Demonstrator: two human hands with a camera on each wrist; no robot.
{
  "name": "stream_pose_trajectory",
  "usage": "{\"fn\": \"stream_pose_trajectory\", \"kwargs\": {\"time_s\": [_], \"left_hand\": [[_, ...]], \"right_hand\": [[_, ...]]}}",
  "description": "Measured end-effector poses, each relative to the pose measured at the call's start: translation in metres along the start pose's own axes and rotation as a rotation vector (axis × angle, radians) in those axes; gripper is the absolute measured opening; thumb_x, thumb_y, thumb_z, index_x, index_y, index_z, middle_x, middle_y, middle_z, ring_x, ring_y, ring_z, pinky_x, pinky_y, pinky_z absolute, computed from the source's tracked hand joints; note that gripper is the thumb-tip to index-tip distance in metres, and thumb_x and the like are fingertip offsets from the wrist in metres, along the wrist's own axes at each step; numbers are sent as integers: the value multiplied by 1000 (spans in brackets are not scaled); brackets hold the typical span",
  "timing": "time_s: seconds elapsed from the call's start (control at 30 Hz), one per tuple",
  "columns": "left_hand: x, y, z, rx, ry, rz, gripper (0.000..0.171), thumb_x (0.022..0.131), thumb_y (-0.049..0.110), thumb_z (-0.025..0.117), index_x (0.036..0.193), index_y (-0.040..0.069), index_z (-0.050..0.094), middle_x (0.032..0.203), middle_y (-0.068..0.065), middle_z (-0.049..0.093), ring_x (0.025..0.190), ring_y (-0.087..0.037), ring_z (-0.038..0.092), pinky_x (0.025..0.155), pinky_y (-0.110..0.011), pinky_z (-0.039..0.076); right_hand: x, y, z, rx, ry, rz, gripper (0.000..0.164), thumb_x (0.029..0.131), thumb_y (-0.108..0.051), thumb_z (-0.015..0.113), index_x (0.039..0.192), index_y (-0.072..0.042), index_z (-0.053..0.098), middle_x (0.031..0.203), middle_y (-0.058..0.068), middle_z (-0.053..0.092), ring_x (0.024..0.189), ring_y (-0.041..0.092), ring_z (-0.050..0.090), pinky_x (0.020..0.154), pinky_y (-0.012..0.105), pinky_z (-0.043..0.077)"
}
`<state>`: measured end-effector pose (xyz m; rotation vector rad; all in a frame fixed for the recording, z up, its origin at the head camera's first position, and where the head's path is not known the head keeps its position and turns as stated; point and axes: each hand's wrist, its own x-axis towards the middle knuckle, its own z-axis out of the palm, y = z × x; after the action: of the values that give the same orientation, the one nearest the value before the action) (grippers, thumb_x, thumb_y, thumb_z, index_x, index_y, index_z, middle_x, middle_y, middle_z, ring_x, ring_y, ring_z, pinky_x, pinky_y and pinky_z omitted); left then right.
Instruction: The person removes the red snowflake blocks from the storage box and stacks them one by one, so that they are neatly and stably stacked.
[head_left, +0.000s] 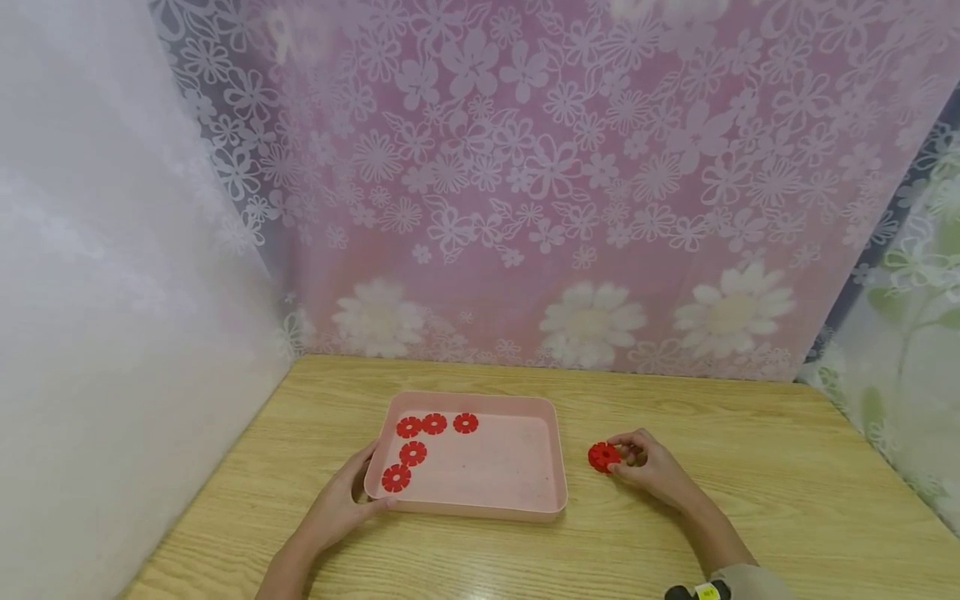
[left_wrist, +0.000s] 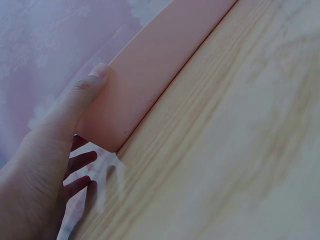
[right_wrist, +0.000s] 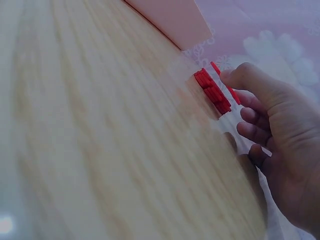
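A shallow pink tray [head_left: 487, 467] lies on the table with several red notched discs [head_left: 397, 477] along its left and back sides. My left hand [head_left: 341, 504] holds the tray's near left corner, the thumb [left_wrist: 100, 71] at its front wall and the fingers round its left side. To the right of the tray, my right hand [head_left: 651, 468] pinches one red notched disc [right_wrist: 227, 87] between thumb and fingers. Just below that disc, a stack of red notched discs [right_wrist: 212, 92] sits on the table, and a narrow gap shows between them in the right wrist view.
The wooden table [head_left: 480, 558] reaches back to a pink flowered curtain [head_left: 525, 208]. A white wall-like sheet [head_left: 135, 292] borders it at the left. Another flowered cloth [head_left: 915, 250] hangs at the right.
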<state>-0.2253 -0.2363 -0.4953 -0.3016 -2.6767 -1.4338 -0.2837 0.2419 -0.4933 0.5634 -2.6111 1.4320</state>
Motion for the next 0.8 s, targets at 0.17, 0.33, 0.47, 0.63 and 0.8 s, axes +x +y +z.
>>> {"fn": "stream_pose_trajectory", "kwargs": {"time_s": [0.17, 0.33, 0.47, 0.63, 0.8], "left_hand": [[0, -1, 0, 7, -4, -2, 92, 68, 43, 79, 144, 19, 31, 139, -6, 39, 127, -26, 33, 102, -55, 22], [0, 0, 0, 20, -5, -5, 93, 68, 45, 78, 144, 21, 31, 139, -5, 38, 128, -26, 32, 102, -56, 21], [1, -1, 0, 12, -4, -6, 93, 67, 45, 79, 144, 21, 31, 140, -5, 38, 128, -25, 32, 102, -55, 21], [1, 0, 0, -40, -19, -13, 93, 68, 41, 80, 144, 19, 30, 139, -4, 38, 124, -21, 38, 101, -44, 30], [1, 0, 0, -53, -25, -14, 93, 68, 39, 80, 144, 19, 30, 139, -2, 38, 122, -18, 41, 100, -39, 34]], "right_hand": [[1, 1, 1, 2, -8, 1, 34, 77, -6, 73, 106, 5, 60, 91, 10, 48, 74, 16, 46, 63, 22, 42], [1, 2, 2, 12, -11, 10, 35, 77, -6, 73, 107, 6, 59, 91, 10, 47, 74, 16, 45, 63, 22, 42], [2, 3, 2, 13, -12, 17, 35, 77, -6, 73, 107, 6, 59, 91, 10, 48, 74, 16, 45, 63, 22, 42], [2, 3, 2, -4, -13, -1, 34, 77, -6, 73, 107, 5, 59, 91, 10, 48, 74, 16, 45, 63, 22, 41], [1, 2, 2, -6, -15, 6, 34, 77, -7, 73, 107, 4, 60, 91, 9, 48, 74, 17, 44, 63, 23, 41]]}}
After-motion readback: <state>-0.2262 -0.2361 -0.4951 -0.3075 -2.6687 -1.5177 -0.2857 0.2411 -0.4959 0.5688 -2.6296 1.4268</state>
